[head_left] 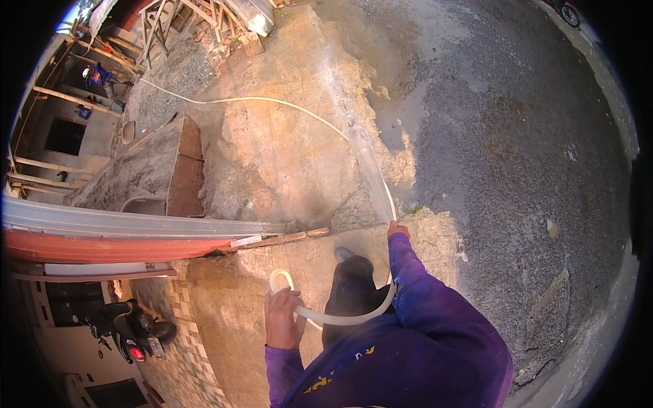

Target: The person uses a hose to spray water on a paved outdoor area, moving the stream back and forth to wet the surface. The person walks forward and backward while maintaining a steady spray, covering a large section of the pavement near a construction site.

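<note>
The right hand [398,230] is gripping the pale hose [350,319], water [368,163] spraying ahead; the left hand [283,319] is clasping its curve — tighter bending risks kinking.

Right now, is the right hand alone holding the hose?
No, the left hand also grips the pale hose, beside a bent loop.
</note>
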`<act>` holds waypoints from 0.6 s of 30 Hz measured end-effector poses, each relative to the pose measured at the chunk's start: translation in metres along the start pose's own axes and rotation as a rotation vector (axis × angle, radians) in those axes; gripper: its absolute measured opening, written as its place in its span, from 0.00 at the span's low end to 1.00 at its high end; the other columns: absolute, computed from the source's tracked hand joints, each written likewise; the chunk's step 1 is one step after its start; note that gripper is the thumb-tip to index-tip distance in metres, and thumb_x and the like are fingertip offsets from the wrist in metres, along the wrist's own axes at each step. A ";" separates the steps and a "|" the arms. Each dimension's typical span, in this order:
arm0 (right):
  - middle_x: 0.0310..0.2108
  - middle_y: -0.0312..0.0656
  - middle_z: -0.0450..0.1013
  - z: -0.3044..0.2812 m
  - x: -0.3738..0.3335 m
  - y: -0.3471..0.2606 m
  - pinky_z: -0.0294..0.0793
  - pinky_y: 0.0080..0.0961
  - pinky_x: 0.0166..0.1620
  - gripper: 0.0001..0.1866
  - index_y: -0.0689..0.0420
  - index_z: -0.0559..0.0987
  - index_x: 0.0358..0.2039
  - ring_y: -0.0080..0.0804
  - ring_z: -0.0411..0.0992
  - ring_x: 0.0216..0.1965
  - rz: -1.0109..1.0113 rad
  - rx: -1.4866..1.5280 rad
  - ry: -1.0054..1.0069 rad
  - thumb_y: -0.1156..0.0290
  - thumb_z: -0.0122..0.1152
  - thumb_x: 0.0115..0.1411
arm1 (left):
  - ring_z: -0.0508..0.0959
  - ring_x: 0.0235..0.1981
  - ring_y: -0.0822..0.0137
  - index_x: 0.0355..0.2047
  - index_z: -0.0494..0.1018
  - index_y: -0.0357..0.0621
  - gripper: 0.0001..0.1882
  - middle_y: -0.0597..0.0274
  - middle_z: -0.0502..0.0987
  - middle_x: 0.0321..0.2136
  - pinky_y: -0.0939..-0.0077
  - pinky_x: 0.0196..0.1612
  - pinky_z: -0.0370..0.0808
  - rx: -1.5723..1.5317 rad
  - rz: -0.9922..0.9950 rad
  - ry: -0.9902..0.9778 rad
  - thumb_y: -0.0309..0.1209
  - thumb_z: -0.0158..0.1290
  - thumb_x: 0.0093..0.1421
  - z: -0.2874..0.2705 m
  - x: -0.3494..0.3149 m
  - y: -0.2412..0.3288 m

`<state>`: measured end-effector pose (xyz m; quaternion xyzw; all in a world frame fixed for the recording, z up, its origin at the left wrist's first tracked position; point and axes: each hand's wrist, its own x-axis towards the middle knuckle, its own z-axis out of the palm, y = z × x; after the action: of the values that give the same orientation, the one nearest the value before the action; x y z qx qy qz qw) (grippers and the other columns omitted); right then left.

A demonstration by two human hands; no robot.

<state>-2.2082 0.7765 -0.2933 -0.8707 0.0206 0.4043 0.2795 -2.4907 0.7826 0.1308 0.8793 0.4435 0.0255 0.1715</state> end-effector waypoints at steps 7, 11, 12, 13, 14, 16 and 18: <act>0.53 0.62 0.80 0.019 -0.018 0.024 0.75 0.48 0.63 0.38 0.65 0.83 0.53 0.58 0.78 0.57 0.198 -0.115 -0.047 0.40 0.58 0.61 | 0.78 0.60 0.47 0.33 0.77 0.45 0.10 0.56 0.82 0.46 0.34 0.71 0.59 -0.037 0.035 0.009 0.21 0.65 0.52 -0.001 0.008 -0.025; 0.58 0.62 0.77 0.036 -0.040 0.059 0.73 0.47 0.65 0.38 0.63 0.82 0.56 0.58 0.76 0.61 0.256 -0.146 -0.100 0.40 0.56 0.62 | 0.78 0.60 0.47 0.34 0.76 0.45 0.11 0.57 0.82 0.46 0.35 0.71 0.58 -0.058 0.085 -0.023 0.21 0.65 0.51 -0.004 0.017 -0.045; 0.58 0.61 0.77 0.035 -0.042 0.069 0.72 0.47 0.65 0.38 0.63 0.82 0.57 0.57 0.75 0.62 0.237 -0.132 -0.104 0.41 0.55 0.62 | 0.77 0.60 0.47 0.34 0.77 0.45 0.12 0.57 0.82 0.46 0.35 0.71 0.58 -0.078 0.094 -0.033 0.20 0.65 0.51 -0.005 0.019 -0.050; 0.59 0.61 0.77 0.036 -0.045 0.077 0.72 0.47 0.66 0.38 0.63 0.81 0.57 0.57 0.74 0.63 0.217 -0.121 -0.110 0.41 0.54 0.63 | 0.77 0.61 0.48 0.34 0.76 0.45 0.12 0.57 0.82 0.46 0.35 0.72 0.58 -0.064 0.118 -0.053 0.20 0.65 0.50 -0.006 0.020 -0.057; 0.59 0.60 0.77 0.042 -0.048 0.082 0.72 0.47 0.66 0.38 0.63 0.81 0.58 0.57 0.74 0.63 0.260 -0.149 -0.099 0.41 0.54 0.63 | 0.77 0.61 0.48 0.35 0.76 0.45 0.13 0.57 0.82 0.46 0.35 0.72 0.58 -0.051 0.141 -0.073 0.19 0.65 0.50 -0.007 0.021 -0.064; 0.60 0.59 0.77 0.049 -0.060 0.098 0.72 0.46 0.66 0.37 0.62 0.81 0.58 0.56 0.74 0.64 0.350 -0.223 -0.069 0.42 0.52 0.64 | 0.76 0.62 0.48 0.35 0.76 0.45 0.14 0.58 0.81 0.47 0.36 0.72 0.58 -0.057 0.171 -0.104 0.18 0.65 0.49 -0.008 0.017 -0.079; 0.61 0.56 0.77 0.056 -0.077 0.110 0.72 0.46 0.66 0.36 0.61 0.82 0.58 0.53 0.74 0.64 0.343 -0.266 -0.093 0.41 0.48 0.68 | 0.76 0.62 0.49 0.35 0.76 0.45 0.15 0.58 0.81 0.48 0.36 0.72 0.58 -0.080 0.195 -0.112 0.17 0.64 0.48 -0.008 0.019 -0.091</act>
<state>-2.3276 0.6979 -0.3189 -0.8639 0.1021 0.4850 0.0898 -2.5512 0.8500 0.1067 0.9109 0.3440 0.0108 0.2277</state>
